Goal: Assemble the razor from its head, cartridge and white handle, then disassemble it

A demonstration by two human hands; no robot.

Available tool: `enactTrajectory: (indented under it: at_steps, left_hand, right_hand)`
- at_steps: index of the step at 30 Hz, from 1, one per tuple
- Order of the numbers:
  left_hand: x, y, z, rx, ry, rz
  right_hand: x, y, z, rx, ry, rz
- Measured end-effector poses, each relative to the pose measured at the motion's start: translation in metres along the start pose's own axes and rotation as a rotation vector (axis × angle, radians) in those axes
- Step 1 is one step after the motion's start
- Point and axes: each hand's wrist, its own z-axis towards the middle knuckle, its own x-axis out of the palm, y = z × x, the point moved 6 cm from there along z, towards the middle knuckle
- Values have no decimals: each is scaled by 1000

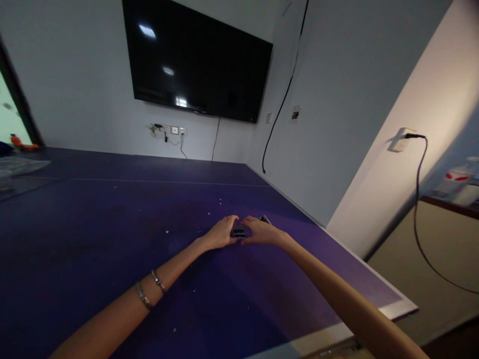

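Note:
A small dark, box-like object (238, 233) sits between my two hands over the purple tabletop (179, 279); its kind is too small to make out. My left hand (221, 233) is closed around its left side, thumb and fingers curved in. From the right, my right hand (262, 233) curls thumb and fingers around the other side of the same object. Just behind the right hand lies a second dark item (265, 219) with a pale edge, partly hidden by that hand. Two bracelets (143, 296) are on my left forearm.
Small white scraps (167, 232) dot the tabletop. A black cable (279, 114) hangs down the wall near the table's right edge. Clear plastic (26, 166) and an orange object (22, 144) lie at far left. A large television (198, 60) hangs behind.

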Motion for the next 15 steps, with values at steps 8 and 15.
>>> enactTrajectory:
  at_steps: [8, 15]
  left_hand:
    - [-4, -3, -9, 1, -51, -65]
    - [-5, 23, -20, -41, -97, -80]
  right_hand:
    - [-18, -18, -7, 28, 21, -122]
    - [-44, -122, -42, 260, 77, -210]
